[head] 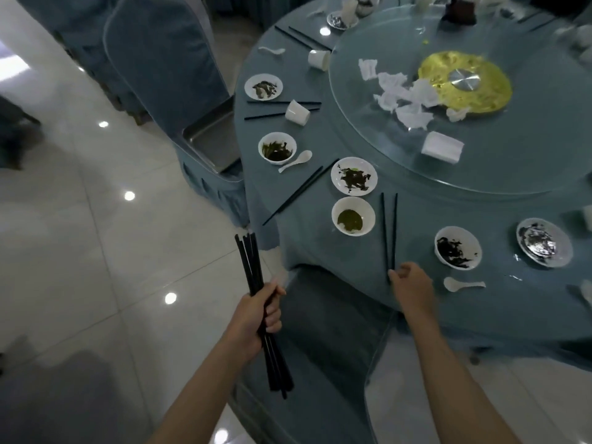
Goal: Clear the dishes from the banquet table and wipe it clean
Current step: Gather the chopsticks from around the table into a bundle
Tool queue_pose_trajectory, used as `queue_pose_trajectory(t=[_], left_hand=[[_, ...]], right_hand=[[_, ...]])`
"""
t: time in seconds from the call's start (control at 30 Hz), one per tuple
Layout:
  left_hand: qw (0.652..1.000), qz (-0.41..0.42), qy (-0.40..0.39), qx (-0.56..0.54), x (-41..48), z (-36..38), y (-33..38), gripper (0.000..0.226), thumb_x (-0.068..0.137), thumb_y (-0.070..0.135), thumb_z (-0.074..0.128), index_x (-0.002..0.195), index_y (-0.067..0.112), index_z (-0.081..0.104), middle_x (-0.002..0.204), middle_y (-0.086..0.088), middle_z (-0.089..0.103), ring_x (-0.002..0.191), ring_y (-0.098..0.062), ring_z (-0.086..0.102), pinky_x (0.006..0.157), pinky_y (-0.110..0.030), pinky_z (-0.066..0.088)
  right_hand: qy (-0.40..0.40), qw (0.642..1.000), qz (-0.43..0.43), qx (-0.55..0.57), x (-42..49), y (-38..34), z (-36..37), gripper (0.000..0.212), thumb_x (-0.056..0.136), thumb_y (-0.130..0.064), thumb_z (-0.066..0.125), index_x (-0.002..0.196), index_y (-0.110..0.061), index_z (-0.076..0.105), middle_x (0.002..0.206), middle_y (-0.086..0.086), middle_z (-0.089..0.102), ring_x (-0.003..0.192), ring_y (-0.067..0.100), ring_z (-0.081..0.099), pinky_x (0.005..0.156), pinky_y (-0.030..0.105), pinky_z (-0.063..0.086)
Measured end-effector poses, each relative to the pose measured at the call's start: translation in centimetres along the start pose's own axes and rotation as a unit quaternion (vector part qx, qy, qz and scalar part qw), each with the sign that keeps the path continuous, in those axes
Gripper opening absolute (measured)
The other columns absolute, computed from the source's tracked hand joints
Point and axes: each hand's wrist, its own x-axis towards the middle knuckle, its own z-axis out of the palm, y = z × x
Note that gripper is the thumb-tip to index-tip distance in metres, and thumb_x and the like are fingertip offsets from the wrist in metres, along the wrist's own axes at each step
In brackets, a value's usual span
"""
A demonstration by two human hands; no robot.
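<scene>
The left hand (256, 312) has its fingers wrapped tight round a bundle of black chopsticks (251, 261), which sticks out above and below the fist, off the edge of the banquet table (423, 213). Beyond and left of the right fingertips sits a white bowl (353, 216) of green sauce. The right hand (411, 285) curls its fingers at the near end of a chopstick pair (385, 232) lying on the cloth; whether they pinch it cannot be told. Just right of those fingers lies a white spoon (463, 284).
</scene>
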Motion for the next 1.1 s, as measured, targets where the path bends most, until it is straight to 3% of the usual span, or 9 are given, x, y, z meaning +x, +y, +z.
queue_pose_trajectory(t=[0.1, 0.2, 0.37, 0.5, 0.63, 0.83, 0.93, 1.03, 1.1], left_hand=[[0.999, -0.020, 0.004, 0.026, 2.0, 0.6, 1.3, 0.028, 0.107, 0.025, 0.054, 0.087, 0.005, 0.059, 0.054, -0.001, 0.031, 0.039, -0.010, 0.027, 0.036, -0.022, 0.022], [0.999, -0.031, 0.004, 0.044, 3.5, 1.2, 2.4, 0.027, 0.107, 0.023, 0.052, 0.091, 0.003, 0.061, 0.055, 0.000, 0.032, 0.040, -0.009, 0.027, 0.037, -0.022, 0.022], [0.997, -0.046, 0.010, 0.061, 5.3, 1.8, 3.9, 0.025, 0.107, 0.023, 0.052, 0.097, 0.003, 0.062, 0.056, 0.001, 0.032, 0.040, -0.008, 0.028, 0.037, -0.021, 0.023], [0.996, -0.054, 0.006, 0.073, 6.2, 2.2, 4.7, 0.025, 0.107, 0.023, 0.054, 0.099, 0.001, 0.062, 0.056, 0.001, 0.030, 0.040, -0.008, 0.028, 0.036, -0.020, 0.024], [0.991, -0.047, -0.005, 0.125, 6.0, 2.3, 5.7, 0.027, 0.104, 0.026, 0.060, 0.107, -0.001, 0.064, 0.057, 0.001, 0.029, 0.042, -0.009, 0.026, 0.036, -0.021, 0.024], [0.986, -0.064, -0.045, 0.146, 5.8, 1.2, 8.3, 0.032, 0.103, 0.028, 0.061, 0.117, 0.001, 0.070, 0.058, 0.001, 0.030, 0.041, -0.009, 0.027, 0.036, -0.021, 0.025], [0.986, -0.072, -0.065, 0.134, 6.4, 0.3, 10.1, 0.029, 0.105, 0.026, 0.059, 0.123, 0.006, 0.070, 0.060, 0.000, 0.026, 0.042, -0.009, 0.026, 0.037, -0.021, 0.023], [0.987, -0.074, -0.084, 0.118, 7.5, -1.0, 12.5, 0.029, 0.106, 0.022, 0.056, 0.127, 0.008, 0.069, 0.061, -0.003, 0.035, 0.047, -0.011, 0.037, 0.041, -0.021, 0.032], [0.985, -0.074, -0.097, 0.119, 8.2, -2.0, 14.5, 0.029, 0.107, 0.020, 0.054, 0.130, 0.007, 0.068, 0.064, -0.006, 0.048, 0.053, -0.015, 0.052, 0.046, -0.023, 0.042]], right_hand=[[0.015, 0.999, 0.040, 0.029, 2.1, -0.4, 1.4, 0.041, 0.095, -0.037, 0.070, 0.124, -0.009, 0.062, 0.117, 0.007, 0.068, 0.100, 0.027, 0.061, 0.079, 0.035, 0.042], [0.039, 0.996, 0.078, 0.020, 3.3, -1.0, 2.2, 0.031, 0.096, -0.037, 0.070, 0.112, -0.010, 0.064, 0.109, 0.008, 0.068, 0.086, 0.021, 0.052, 0.074, 0.034, 0.039], [0.040, 0.993, 0.100, -0.039, 4.2, -1.4, 2.7, 0.025, 0.102, -0.037, 0.059, 0.098, -0.013, 0.067, 0.101, 0.008, 0.069, 0.083, 0.025, 0.054, 0.071, 0.035, 0.039], [0.014, 0.986, 0.084, -0.142, 4.9, -2.0, 2.8, 0.033, 0.106, -0.034, 0.052, 0.098, -0.005, 0.065, 0.103, 0.015, 0.068, 0.090, 0.033, 0.061, 0.069, 0.036, 0.038], [-0.004, 0.977, 0.070, -0.203, 5.0, -2.6, 3.3, 0.028, 0.107, -0.026, 0.050, 0.104, -0.002, 0.064, 0.114, 0.017, 0.067, 0.103, 0.035, 0.064, 0.071, 0.034, 0.040], [-0.006, 0.986, 0.124, -0.109, 4.2, -3.0, 3.1, 0.030, 0.106, -0.026, 0.048, 0.110, 0.002, 0.060, 0.117, 0.022, 0.063, 0.106, 0.040, 0.061, 0.076, 0.038, 0.040], [0.013, 0.992, 0.118, -0.035, 2.0, -5.0, 3.0, 0.027, 0.106, -0.026, 0.047, 0.093, -0.003, 0.056, 0.101, 0.018, 0.060, 0.088, 0.034, 0.056, 0.073, 0.039, 0.040], [0.005, 0.992, 0.105, 0.069, -1.0, -8.5, 3.5, 0.024, 0.107, -0.027, 0.049, 0.088, -0.013, 0.054, 0.091, 0.012, 0.061, 0.082, 0.028, 0.057, 0.074, 0.042, 0.047], [-0.015, 0.990, 0.084, 0.115, -3.5, -11.7, 4.3, 0.021, 0.107, -0.026, 0.051, 0.089, -0.017, 0.054, 0.087, 0.007, 0.060, 0.080, 0.023, 0.056, 0.069, 0.036, 0.043]])
